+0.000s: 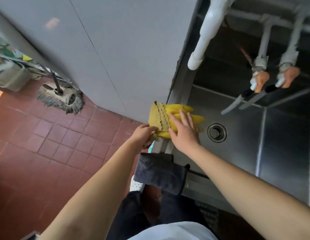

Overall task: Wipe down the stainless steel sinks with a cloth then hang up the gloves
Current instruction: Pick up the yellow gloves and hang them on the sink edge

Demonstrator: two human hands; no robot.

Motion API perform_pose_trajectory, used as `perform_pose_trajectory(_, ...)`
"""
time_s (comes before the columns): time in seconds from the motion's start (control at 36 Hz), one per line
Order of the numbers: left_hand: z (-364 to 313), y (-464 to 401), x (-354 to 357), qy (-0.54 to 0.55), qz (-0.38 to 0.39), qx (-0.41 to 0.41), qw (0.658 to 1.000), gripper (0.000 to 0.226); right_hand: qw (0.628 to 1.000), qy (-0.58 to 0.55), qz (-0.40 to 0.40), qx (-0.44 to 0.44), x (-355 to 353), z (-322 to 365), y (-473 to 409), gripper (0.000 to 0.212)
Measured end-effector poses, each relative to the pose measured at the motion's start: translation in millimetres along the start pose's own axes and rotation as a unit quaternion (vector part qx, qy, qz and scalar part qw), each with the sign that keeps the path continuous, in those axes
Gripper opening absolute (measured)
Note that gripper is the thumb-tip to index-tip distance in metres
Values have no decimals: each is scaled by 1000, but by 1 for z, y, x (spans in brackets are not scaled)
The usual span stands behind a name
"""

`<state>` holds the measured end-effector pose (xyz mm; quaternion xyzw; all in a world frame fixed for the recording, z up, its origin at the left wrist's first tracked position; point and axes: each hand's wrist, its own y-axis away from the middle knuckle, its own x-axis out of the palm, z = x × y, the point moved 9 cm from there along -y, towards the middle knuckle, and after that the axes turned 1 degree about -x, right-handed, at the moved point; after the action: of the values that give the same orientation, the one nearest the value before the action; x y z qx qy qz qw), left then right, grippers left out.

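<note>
Yellow gloves (182, 112): lying draped across sink rim (181, 94), cuffs floorward; left hand (144, 133) pinching cuffs; right hand (184, 130) pressing flat, fingers straight.

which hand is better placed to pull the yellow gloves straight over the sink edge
Probably the left hand: it already pinches the cuffs of the yellow gloves. The right hand only lies flat on them.

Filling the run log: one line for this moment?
gloves draped on sink rim | left hand grips cuffs | right hand flat on gloves | cloth hung
</note>
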<state>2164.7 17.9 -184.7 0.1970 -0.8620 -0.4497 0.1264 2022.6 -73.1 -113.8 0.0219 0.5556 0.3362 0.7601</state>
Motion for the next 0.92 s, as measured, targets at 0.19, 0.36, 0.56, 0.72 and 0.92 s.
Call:
perform_pose_trajectory(0.19, 17, -10, 14, 84, 110, -93, 986, 37, 995, -85, 35, 47, 14, -2, 1, 57)
perform_pose_trajectory(0.36, 24, -20, 26, 200, 170, -111, 958, 52, 993, -95, 32, 54, 14, -4, 0, 58)
perform_pose_trajectory(0.56, 25, -23, -6, 159, 86, -87, 980, 8, 997, -35, 33, 54, 8, 1, 3, 59)
perform_pose_trajectory(0.72, -28, -7, -64, 182, -60, 79, 978, 31, 996, -61, 31, 59, 4, 4, 1, 59)
perform_pose_trajectory(0.92, -106, 62, -56, 65, -37, 246, 966, 27, 972, -225, -18, 69, -12, 3, 4, 53)
